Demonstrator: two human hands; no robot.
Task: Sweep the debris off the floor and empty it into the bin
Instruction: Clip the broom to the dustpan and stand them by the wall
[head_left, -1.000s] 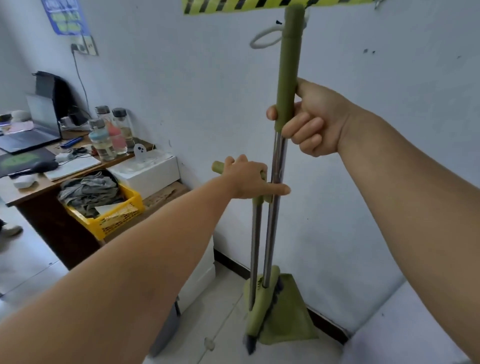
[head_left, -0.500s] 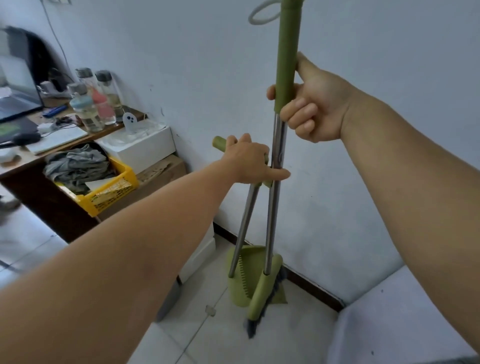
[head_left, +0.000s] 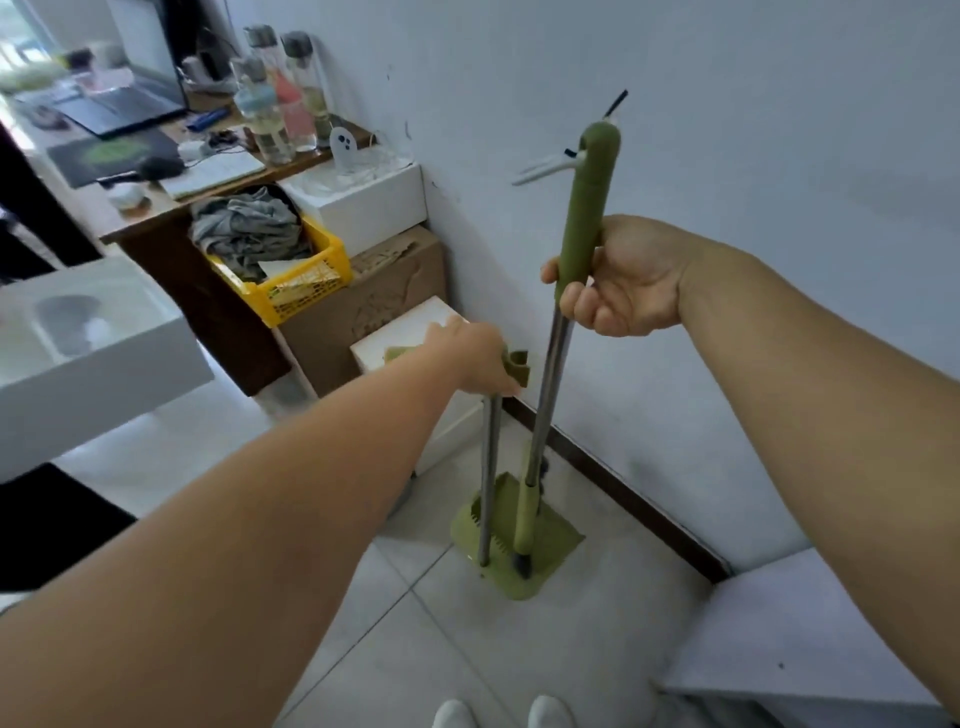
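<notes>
Item: green broom (head_left: 582, 244) and matching long-handled dustpan (head_left: 519, 545), both upright near the wall, roughly at 12 o'clock from the person's white shoe tips. Right hand (head_left: 628, 280): fingers clenched round the lower end of the broom's green grip, where the steel shaft begins; brush head resting in or just over the dustpan tray. Left hand (head_left: 483, 358): fingers wrapped over the top of the dustpan's steel pole, beside its green clip. Dustpan tray: flat on the tiled floor (head_left: 467, 649), close to the dark skirting. Surface at 10 o'clock: bottles, laptop, papers; yellow basket (head_left: 306, 270) of grey cloth below it. Debris and bin: not visible. Step, as judged: tools collected, sweeping not yet begun. Next move calls for lifting the broom clear of the tray, carrying both tools to the debris.
</notes>
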